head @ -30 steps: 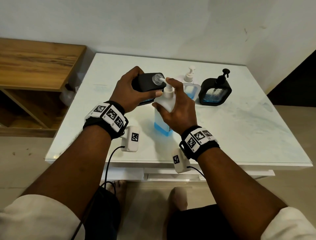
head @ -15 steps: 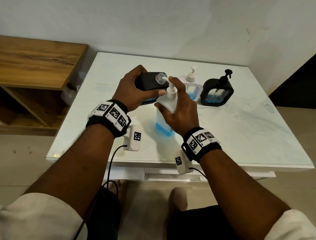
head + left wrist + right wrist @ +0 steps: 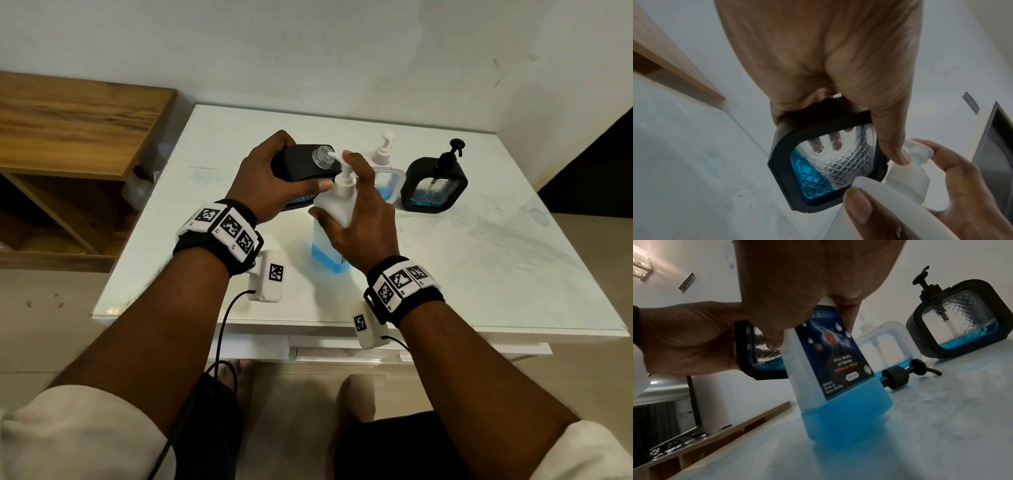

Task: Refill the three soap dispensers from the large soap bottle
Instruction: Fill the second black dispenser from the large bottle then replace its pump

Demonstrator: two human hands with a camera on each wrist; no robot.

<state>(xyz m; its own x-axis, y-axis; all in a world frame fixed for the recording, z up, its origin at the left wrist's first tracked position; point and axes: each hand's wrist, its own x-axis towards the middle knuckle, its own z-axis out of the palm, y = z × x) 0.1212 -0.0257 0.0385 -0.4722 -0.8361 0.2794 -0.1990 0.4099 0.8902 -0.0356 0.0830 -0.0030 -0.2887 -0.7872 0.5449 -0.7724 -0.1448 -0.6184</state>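
My left hand [image 3: 270, 178] grips a black-framed dispenser [image 3: 301, 164] [image 3: 828, 162], tilted above the table, its clear threaded neck [image 3: 323, 156] open toward the pump spout. It holds a little blue soap. My right hand [image 3: 359, 219] grips the large white soap bottle [image 3: 334, 209] [image 3: 838, 386], which stands on the table with blue soap low inside; its index finger rests on top of the pump head [image 3: 346, 164]. A clear dispenser [image 3: 383, 171] and a second black dispenser [image 3: 435, 185], both with pumps on, stand behind.
A loose black pump [image 3: 906, 373] lies on the white table [image 3: 479, 267] behind the big bottle. A wooden shelf unit [image 3: 68, 144] stands to the left. The wall is close behind the table.
Both hands and bottles stay almost in place; the view has shifted slightly. The right index finger remains on the pump head.
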